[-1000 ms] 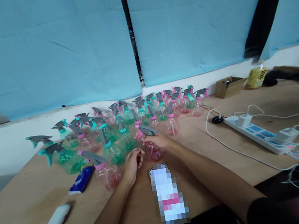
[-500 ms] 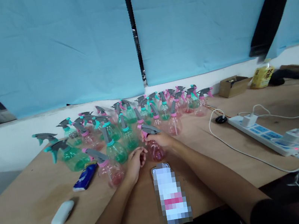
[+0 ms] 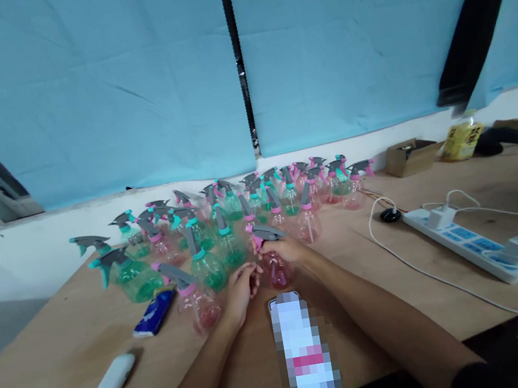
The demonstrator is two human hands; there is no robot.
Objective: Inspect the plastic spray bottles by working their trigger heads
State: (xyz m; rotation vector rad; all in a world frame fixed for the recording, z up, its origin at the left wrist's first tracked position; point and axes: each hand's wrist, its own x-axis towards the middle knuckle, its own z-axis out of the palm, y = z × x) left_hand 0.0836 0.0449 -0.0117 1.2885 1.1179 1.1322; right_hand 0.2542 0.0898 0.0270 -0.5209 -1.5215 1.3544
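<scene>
Little has shifted since before: the right hand [image 3: 284,250] still grips the pink spray bottle [image 3: 275,269] upright mid-counter, the left hand [image 3: 239,289] half-curled, empty, just beside it.

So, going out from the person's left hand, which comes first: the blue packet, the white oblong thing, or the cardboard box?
From the left hand:
1. Blue packet, just to its left, beside the bottles.
2. White oblong object, farther left, near the table's front.
3. Cardboard box, far right, at the back by the wall.
</scene>
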